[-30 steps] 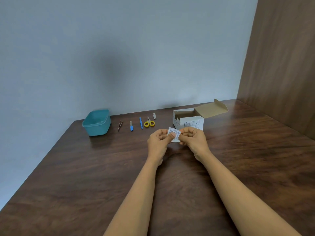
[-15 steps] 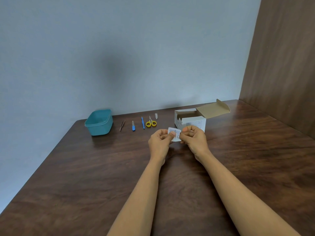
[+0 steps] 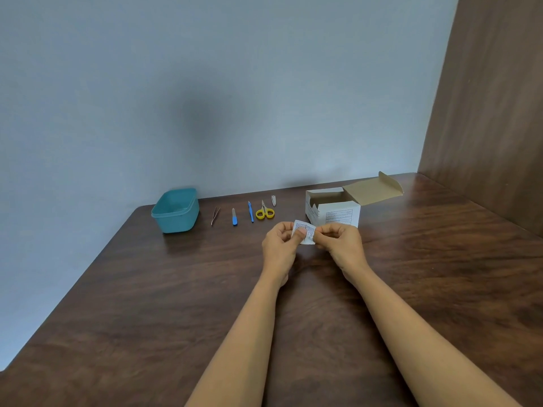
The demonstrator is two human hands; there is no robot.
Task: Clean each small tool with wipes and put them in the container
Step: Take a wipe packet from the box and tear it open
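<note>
Dark brown wood grain, smooth and faintly glossy, covered the table [image 3: 147, 304] on which everything lay. Above its middle, both bare hands met around a small square white wipe sachet [image 3: 308, 230] printed with fine text. The left hand [image 3: 279, 245] pinched the sachet's left edge between its thumb and curled fingers, and the right hand [image 3: 340, 245] pinched the right edge in the same way, so the packet stood nearly upright between them, off the table surface. Whether the sachet was torn could not be told.

Beyond the hands, a row of small tools lay flat near the far edge: slim metal tweezers [image 3: 215, 215], a short nail file with a blue handle [image 3: 234, 217], a thin blue stick-like tool [image 3: 250, 211], small scissors with yellow plastic loops [image 3: 265, 212] and a tiny silver nail clipper [image 3: 273, 200]. All lay apart from one another and well clear of both hands. At the left end of the row stood a teal plastic container [image 3: 176, 223], rectangular with rounded corners and open at the top; nothing could be seen inside it.

Just behind the right hand sat a white cardboard box [image 3: 338, 212], its plain brown flap [image 3: 373, 188] folded back and open. A matte grey-blue wall [image 3: 205, 83] rose behind the table, and a brown wood-grain panel [image 3: 493, 98] closed the right side.
</note>
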